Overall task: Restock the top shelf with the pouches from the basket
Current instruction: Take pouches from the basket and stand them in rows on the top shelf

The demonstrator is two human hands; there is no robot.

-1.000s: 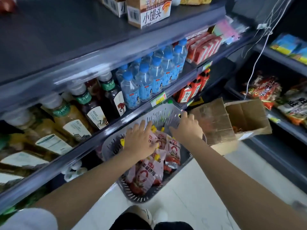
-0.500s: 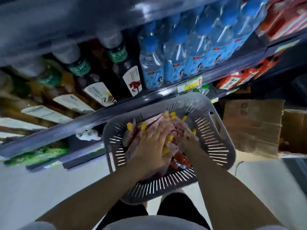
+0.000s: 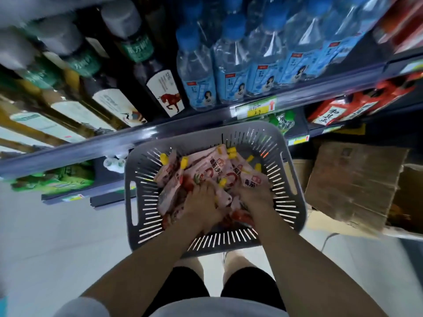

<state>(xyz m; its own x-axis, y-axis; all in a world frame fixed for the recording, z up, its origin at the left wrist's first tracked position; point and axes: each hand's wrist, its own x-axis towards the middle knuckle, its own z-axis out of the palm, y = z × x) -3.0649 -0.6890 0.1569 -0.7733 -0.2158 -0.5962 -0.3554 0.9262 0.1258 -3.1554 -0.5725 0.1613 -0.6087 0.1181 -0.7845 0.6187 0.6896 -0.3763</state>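
番茄 in red on the pouches (image 3: 214,165) I'm digging through, 和其正 on a red carton (image 3: 336,112), 东方树叶 on the green neck label (image 3: 137,50) of a dark bottle (image 3: 146,72), handwritten 3.9 and a red arrow (image 3: 271,105) on the yellow shelf tag (image 3: 255,109)

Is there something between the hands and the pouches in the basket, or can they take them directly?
Nothing visible: the left hand and right hand touch the pouches inside the grey basket. The top shelf is out of view.
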